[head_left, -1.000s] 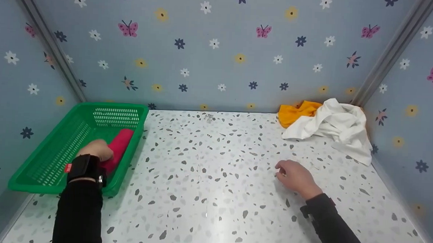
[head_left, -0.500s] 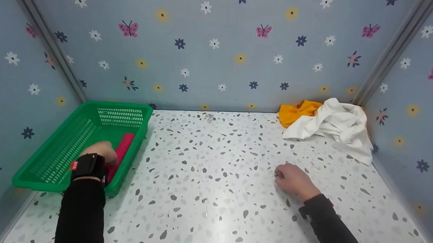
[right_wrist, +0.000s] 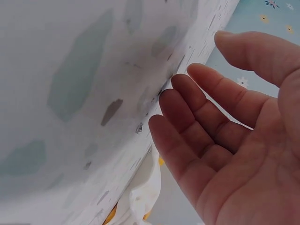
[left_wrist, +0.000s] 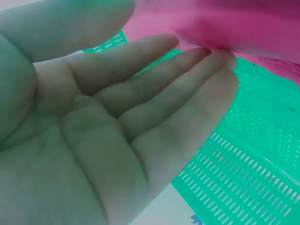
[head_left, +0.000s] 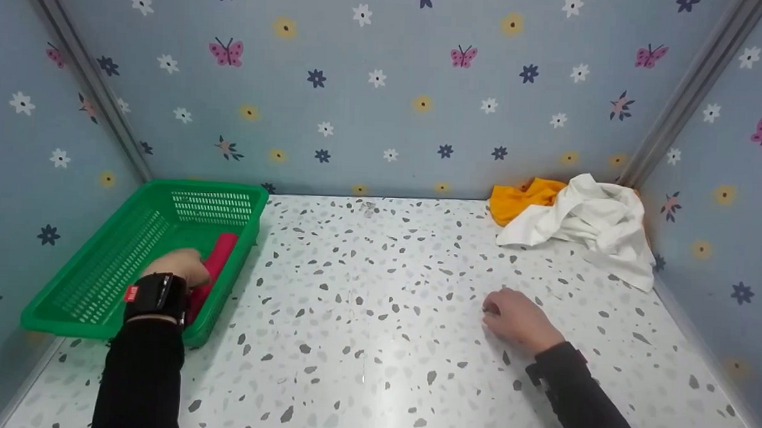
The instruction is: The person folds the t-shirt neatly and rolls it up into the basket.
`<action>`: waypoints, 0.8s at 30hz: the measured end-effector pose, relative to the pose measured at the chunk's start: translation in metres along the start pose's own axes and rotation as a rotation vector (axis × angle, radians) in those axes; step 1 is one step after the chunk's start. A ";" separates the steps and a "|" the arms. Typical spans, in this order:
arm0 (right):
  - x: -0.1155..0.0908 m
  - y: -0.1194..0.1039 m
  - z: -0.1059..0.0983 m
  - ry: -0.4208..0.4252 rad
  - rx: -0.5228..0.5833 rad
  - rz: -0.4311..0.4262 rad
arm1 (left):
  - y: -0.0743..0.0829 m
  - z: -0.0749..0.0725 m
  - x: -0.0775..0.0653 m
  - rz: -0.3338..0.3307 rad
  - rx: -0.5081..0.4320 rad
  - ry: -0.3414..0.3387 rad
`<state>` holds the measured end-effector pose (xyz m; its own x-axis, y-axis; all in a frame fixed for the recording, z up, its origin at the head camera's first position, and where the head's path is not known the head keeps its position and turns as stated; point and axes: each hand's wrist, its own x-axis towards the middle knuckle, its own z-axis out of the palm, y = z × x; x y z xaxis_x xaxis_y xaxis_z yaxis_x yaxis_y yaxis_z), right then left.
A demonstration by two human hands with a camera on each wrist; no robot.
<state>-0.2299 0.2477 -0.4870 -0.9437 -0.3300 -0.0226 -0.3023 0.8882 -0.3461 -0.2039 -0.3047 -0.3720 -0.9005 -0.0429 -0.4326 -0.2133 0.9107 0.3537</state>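
Observation:
A green plastic basket (head_left: 107,234) with slotted walls stands at the left. Along its right inner wall lies a red, folded or rolled cloth (head_left: 220,252), pink in the left wrist view. Reaching into the basket, my left hand (head_left: 179,268) is beside this cloth. In the left wrist view, the fairly straight fingers (left_wrist: 168,112) touch the cloth's edge, and the thumb is apart from them. My right hand (head_left: 519,318) is low over the speckled tabletop at the right, fingers loosely bent and holding nothing. The palm (right_wrist: 248,187) shows bare in the right wrist view.
A crumpled white cloth (head_left: 599,217) lies in the back right corner, overlapping an orange cloth (head_left: 523,199). Flower-and-butterfly panels (head_left: 360,110) enclose the speckled white table (head_left: 353,270) at the back and both sides.
The red cloth now looks narrower and lies closer along the basket's right wall. The basket and my left hand have shifted slightly right. My right hand has barely moved.

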 end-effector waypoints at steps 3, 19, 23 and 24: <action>0.000 -0.001 -0.003 -0.012 -0.010 0.015 | 0.003 -0.002 -0.002 0.015 -0.016 0.029; -0.002 -0.015 -0.018 0.015 -0.054 -0.020 | 0.045 0.028 -0.003 0.196 -0.044 0.642; -0.003 -0.021 -0.023 0.056 -0.097 -0.065 | 0.061 0.047 -0.003 0.274 -0.052 0.805; -0.003 -0.022 -0.025 0.063 -0.105 -0.068 | 0.065 0.052 -0.003 0.294 -0.055 0.835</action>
<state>-0.2232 0.2369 -0.4562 -0.9261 -0.3728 0.0577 -0.3751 0.8942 -0.2445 -0.1951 -0.2242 -0.3905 -0.8996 -0.1158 0.4211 0.0717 0.9120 0.4039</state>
